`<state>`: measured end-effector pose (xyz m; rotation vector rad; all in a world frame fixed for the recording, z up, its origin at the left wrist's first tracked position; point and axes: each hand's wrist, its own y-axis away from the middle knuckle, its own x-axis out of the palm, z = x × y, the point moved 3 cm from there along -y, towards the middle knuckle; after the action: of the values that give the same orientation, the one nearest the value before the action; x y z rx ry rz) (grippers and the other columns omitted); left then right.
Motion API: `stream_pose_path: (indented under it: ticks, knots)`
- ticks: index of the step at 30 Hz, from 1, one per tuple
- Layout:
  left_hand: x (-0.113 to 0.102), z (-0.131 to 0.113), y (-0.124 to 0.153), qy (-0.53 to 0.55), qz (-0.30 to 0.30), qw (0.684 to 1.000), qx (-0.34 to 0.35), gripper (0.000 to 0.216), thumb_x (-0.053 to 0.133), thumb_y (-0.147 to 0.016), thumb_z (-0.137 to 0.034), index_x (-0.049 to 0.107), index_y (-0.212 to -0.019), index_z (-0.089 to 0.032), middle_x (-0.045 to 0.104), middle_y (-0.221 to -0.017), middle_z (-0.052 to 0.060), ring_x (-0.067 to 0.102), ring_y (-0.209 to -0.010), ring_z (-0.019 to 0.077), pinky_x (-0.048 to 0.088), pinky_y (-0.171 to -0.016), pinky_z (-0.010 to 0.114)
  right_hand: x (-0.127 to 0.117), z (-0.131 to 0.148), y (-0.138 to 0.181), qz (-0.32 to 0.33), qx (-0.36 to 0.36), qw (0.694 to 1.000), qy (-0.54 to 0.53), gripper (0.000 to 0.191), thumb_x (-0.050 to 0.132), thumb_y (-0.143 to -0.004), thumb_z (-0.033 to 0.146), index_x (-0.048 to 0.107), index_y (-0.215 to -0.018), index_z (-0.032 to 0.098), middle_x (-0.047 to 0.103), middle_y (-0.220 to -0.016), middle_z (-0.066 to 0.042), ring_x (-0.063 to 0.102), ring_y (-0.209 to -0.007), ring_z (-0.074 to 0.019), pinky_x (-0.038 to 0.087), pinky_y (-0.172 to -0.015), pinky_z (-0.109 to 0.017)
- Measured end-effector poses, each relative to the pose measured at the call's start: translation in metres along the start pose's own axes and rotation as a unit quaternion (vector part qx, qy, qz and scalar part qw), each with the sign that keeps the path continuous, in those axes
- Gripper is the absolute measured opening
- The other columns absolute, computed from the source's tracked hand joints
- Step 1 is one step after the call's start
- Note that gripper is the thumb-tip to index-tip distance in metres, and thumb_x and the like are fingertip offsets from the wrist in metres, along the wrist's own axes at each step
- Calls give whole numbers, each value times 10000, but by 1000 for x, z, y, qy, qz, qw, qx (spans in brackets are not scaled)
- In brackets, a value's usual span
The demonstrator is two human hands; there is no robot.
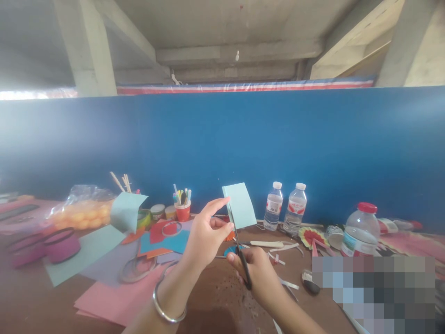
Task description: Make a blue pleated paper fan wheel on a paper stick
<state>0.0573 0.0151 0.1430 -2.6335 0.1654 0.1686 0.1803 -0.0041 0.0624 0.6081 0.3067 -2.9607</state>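
Note:
My left hand (208, 232), with a silver bangle on the wrist, pinches the left edge of a pale blue-green sheet of paper (243, 206) held up above the table. Lower and to the right, my right hand (255, 273) grips the black handles of a pair of scissors (246, 271). The blades point upward and lie along the paper's left side, close to my left fingertips. A narrow strip of the paper shows left of the blades. How far the cut runs is too small to tell.
Coloured sheets (111, 297) and tape rolls cover the table's left side. A red cup of pens (182, 211) stands behind them. Two water bottles (295, 208) and a larger red-capped bottle (361, 232) are to the right. Paper scraps (283, 248) lie near my right hand. A blue partition (222, 139) rises behind.

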Motion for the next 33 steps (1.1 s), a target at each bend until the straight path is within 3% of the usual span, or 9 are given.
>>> stream_pose_path:
  ticks: [3, 8, 14, 20, 33]
  knots:
    - [-2, -4, 0, -2, 5, 1000, -19, 545, 586, -674, -157, 502, -1200, -270, 548, -1149, 54, 560, -598, 88, 507, -547, 235, 0, 1, 1, -3, 5, 1000, 1, 515, 470, -717, 635, 349, -493, 187, 357, -401, 43, 297, -406, -76, 160, -415, -225]
    - [-3, -6, 1, 5, 21, 999, -29, 540, 585, -714, -201, 463, -1238, -240, 624, -776, 18, 567, -609, 132, 490, -562, 258, 0, 3, 1, 0, 1, 1000, -8, 510, 487, -719, 617, 344, -485, 186, 347, -409, 45, 297, -410, -74, 157, -415, -224]
    - [-9, 2, -4, -41, -48, 998, 30, 318, 537, -779, -285, 598, -1088, -239, 630, -920, 25, 574, -762, 146, 468, -700, 257, 3, 0, 1, 1, 2, 1000, 8, 508, 509, -712, 599, 334, -476, 184, 336, -413, 47, 301, -417, -74, 173, -417, -218]
    - [-11, 10, -5, -49, -75, 996, 8, 332, 562, -739, -242, 610, -1068, -244, 622, -718, -10, 545, -643, 119, 444, -599, 215, 7, -2, 2, 14, 19, 999, -25, 496, 500, -715, 598, 354, -489, 182, 352, -419, 45, 315, -407, -76, 211, -405, -206]
    - [-6, 4, -1, -30, -23, 999, -6, 376, 554, -733, -179, 574, -1102, -250, 647, -786, -3, 559, -653, 109, 455, -592, 210, 7, 2, 3, 7, 2, 999, -54, 465, 513, -729, 561, 414, -507, 165, 396, -437, 35, 347, -421, -80, 236, -421, -204]
